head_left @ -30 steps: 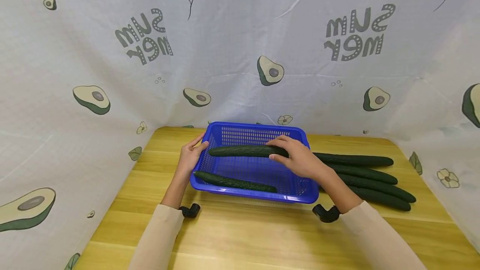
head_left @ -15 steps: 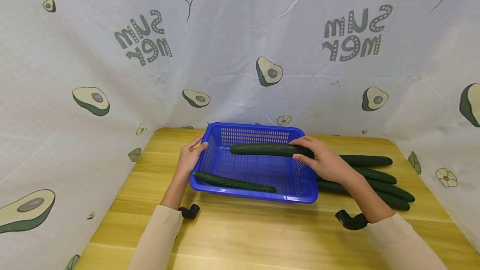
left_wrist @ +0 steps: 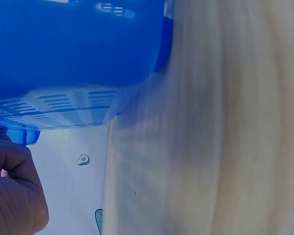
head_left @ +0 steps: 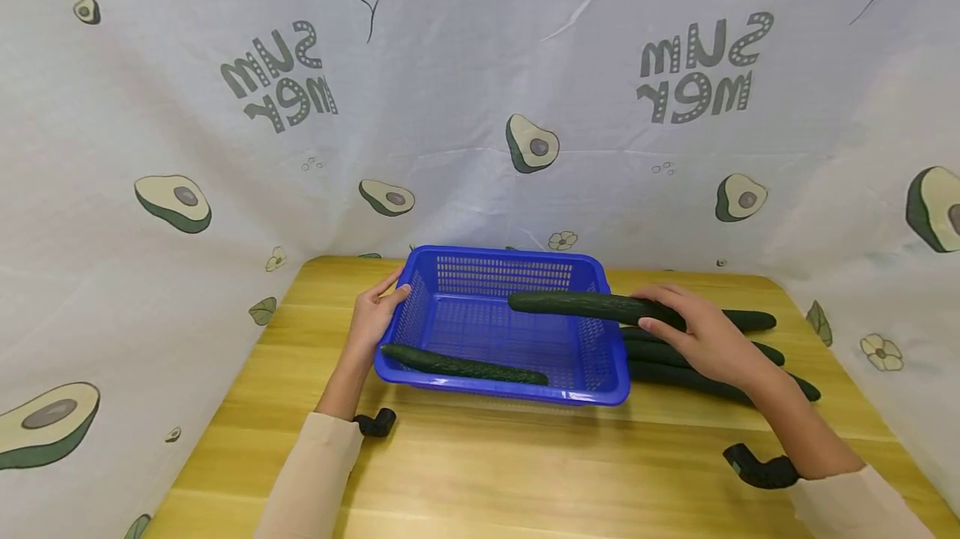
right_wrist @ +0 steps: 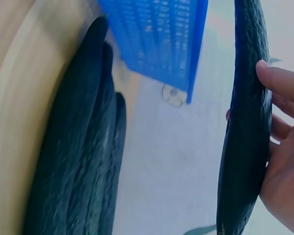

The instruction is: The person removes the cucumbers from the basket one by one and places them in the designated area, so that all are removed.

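Note:
A blue plastic basket [head_left: 501, 252] stands on the table, its left rim gripped by my left hand [head_left: 373, 318]; in the left wrist view its wall looms large beside that hand's curled fingers [left_wrist: 14, 164]. My right hand [head_left: 705, 343] holds a long dark green cucumber [head_left: 573, 304] near its right end. That cucumber lies level above the basket's right wall, its left part over the inside. The right wrist view shows thumb and fingers around the cucumber [right_wrist: 245, 127]. Another cucumber [head_left: 465, 366] rests inside along the front wall.
Several cucumbers [head_left: 750, 320] lie side by side on the wooden table [head_left: 510, 472], right of the basket and partly hidden by my right hand and forearm. A white curtain [head_left: 450, 106] printed with avocados hangs close behind the table and at its sides.
My right hand has moved to the right with the cucumber, from over the basket's inside to beyond its right rim. My left hand has stayed on the rim.

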`<state>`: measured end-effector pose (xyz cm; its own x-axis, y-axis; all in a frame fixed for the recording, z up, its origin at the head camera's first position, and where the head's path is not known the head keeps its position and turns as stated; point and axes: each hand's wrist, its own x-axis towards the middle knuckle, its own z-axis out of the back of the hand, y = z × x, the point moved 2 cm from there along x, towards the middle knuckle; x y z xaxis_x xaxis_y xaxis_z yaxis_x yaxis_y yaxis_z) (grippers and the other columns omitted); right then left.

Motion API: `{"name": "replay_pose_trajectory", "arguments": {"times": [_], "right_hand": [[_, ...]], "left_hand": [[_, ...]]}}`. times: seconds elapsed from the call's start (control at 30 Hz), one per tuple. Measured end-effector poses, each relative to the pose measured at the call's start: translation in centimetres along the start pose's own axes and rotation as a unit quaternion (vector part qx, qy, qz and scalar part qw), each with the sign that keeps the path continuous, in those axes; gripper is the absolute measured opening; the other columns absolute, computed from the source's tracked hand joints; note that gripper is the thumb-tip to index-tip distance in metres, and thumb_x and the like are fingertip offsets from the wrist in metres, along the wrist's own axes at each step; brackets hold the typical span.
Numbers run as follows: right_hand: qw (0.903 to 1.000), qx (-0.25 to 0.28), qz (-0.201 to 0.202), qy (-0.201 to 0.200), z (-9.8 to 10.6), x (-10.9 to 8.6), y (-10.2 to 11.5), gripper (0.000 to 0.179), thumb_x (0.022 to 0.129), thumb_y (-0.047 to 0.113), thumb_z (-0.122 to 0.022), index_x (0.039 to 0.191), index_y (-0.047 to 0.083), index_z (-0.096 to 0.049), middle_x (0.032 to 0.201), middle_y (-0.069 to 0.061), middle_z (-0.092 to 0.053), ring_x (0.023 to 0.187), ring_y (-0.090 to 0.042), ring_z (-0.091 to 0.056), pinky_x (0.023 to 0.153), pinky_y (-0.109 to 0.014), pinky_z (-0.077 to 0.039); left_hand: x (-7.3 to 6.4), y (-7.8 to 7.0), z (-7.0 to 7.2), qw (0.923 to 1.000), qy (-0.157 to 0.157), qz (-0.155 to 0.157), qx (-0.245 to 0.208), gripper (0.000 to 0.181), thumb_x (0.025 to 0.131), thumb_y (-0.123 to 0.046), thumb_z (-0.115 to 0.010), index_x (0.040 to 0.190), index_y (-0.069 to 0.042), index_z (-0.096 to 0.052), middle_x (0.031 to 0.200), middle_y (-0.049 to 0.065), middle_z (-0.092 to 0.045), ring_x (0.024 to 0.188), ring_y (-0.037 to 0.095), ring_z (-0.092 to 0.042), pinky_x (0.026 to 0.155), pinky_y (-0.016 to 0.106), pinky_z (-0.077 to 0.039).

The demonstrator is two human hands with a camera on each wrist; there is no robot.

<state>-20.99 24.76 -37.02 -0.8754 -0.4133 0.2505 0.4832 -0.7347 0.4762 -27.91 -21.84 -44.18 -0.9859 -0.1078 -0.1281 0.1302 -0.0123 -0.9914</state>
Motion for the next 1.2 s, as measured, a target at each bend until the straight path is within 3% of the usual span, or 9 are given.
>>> {"name": "replay_pose_trajectory", "arguments": {"times": [0.1, 0.3, 0.47, 0.67, 0.73, 0.9, 1.03, 1.13, 1.2], "right_hand": [[1.0000, -0.004, 0.002, -0.008, 0.2, -0.8, -0.8, 0.040, 0.105, 0.021, -0.062, 0.143, 0.009, -0.057, 0.144, -0.020, -0.058, 0.132, -0.047, -0.052, 0.099, -0.069, -0.044], [0.9998, -0.012, -0.002, -0.016, 0.7, -2.3, -2.3, 0.041, 0.104, 0.019, -0.063, 0.143, 0.010, -0.057, 0.143, -0.020, -0.058, 0.130, -0.049, -0.052, 0.096, -0.067, -0.045], [0.9986, -0.033, -0.003, -0.041, 1.0, -3.9, -3.8, 0.041, 0.103, 0.017, -0.065, 0.143, 0.014, -0.058, 0.141, -0.013, -0.060, 0.125, -0.040, -0.054, 0.093, -0.043, -0.047], [0.9988, -0.004, -0.037, -0.032, 1.8, -5.9, -5.9, 0.042, 0.104, 0.016, -0.062, 0.145, 0.010, -0.055, 0.144, -0.021, -0.053, 0.125, -0.045, -0.047, 0.090, -0.060, -0.041], [0.9981, -0.007, -0.051, -0.033, 2.1, -6.6, -6.7, 0.042, 0.104, 0.016, -0.062, 0.145, 0.010, -0.055, 0.144, -0.021, -0.053, 0.124, -0.043, -0.047, 0.090, -0.061, -0.040], [0.9962, -0.012, -0.080, -0.032, 2.9, -8.9, -8.8, 0.043, 0.105, 0.018, -0.061, 0.147, 0.012, -0.053, 0.147, -0.016, -0.050, 0.123, -0.046, -0.044, 0.090, -0.065, -0.038], [0.9942, -0.021, -0.101, -0.030, 3.0, -10.8, -10.4, 0.045, 0.105, 0.020, -0.061, 0.148, 0.015, -0.052, 0.144, -0.007, -0.050, 0.130, -0.023, -0.044, 0.091, -0.065, -0.037], [0.9938, -0.022, -0.106, -0.024, 2.6, -11.9, -11.4, 0.045, 0.105, 0.019, -0.062, 0.148, 0.011, -0.053, 0.147, -0.018, -0.050, 0.133, -0.027, -0.043, 0.092, -0.066, -0.035], [0.9936, -0.026, -0.108, -0.021, 2.3, -12.5, -11.9, 0.044, 0.104, 0.019, -0.063, 0.146, 0.011, -0.054, 0.145, -0.025, -0.050, 0.130, -0.034, -0.043, 0.100, -0.056, -0.038]], "left_hand": [[0.7, 1.1, 0.2, 0.9999, -0.010, -0.009, -0.002, 0.052, 0.099, -0.032, -0.071, 0.149, -0.029, -0.057, 0.105, 0.018, -0.078, 0.079, 0.024, -0.078, 0.063, 0.032, -0.063], [0.7, 1.1, 0.5, 0.9998, -0.018, -0.009, 0.000, 0.050, 0.098, -0.032, -0.071, 0.147, -0.031, -0.059, 0.109, 0.020, -0.077, 0.080, 0.024, -0.078, 0.064, 0.033, -0.063], [0.7, 0.9, 0.7, 0.9999, -0.009, 0.000, -0.005, 0.053, 0.099, -0.031, -0.071, 0.150, -0.030, -0.055, 0.118, 0.024, -0.074, 0.086, 0.028, -0.078, 0.067, 0.034, -0.064], [-0.1, -0.3, 0.7, 0.9999, 0.001, 0.016, -0.001, 0.055, 0.101, -0.025, -0.068, 0.154, -0.023, -0.051, 0.121, 0.029, -0.071, 0.088, 0.032, -0.078, 0.070, 0.039, -0.065], [-0.3, -0.6, 0.9, 0.9999, 0.003, 0.017, 0.003, 0.056, 0.101, -0.024, -0.067, 0.154, -0.022, -0.050, 0.120, 0.029, -0.072, 0.087, 0.032, -0.078, 0.070, 0.040, -0.065], [-0.1, 0.1, 1.3, 0.9999, 0.000, 0.017, 0.000, 0.056, 0.101, -0.028, -0.069, 0.153, -0.026, -0.051, 0.117, 0.025, -0.074, 0.084, 0.027, -0.078, 0.068, 0.037, -0.065], [0.1, 0.8, 1.5, 0.9999, 0.000, 0.009, 0.013, 0.055, 0.100, -0.035, -0.069, 0.152, -0.033, -0.052, 0.117, 0.021, -0.075, 0.083, 0.023, -0.078, 0.067, 0.035, -0.064], [0.1, 0.9, 1.5, 0.9997, 0.004, 0.000, 0.024, 0.054, 0.101, -0.037, -0.068, 0.152, -0.035, -0.051, 0.116, 0.022, -0.075, 0.082, 0.024, -0.078, 0.066, 0.036, -0.064], [0.1, 0.9, 1.5, 0.9996, 0.008, -0.005, 0.027, 0.054, 0.101, -0.037, -0.067, 0.153, -0.035, -0.050, 0.116, 0.022, -0.075, 0.082, 0.025, -0.078, 0.066, 0.037, -0.065]]}}
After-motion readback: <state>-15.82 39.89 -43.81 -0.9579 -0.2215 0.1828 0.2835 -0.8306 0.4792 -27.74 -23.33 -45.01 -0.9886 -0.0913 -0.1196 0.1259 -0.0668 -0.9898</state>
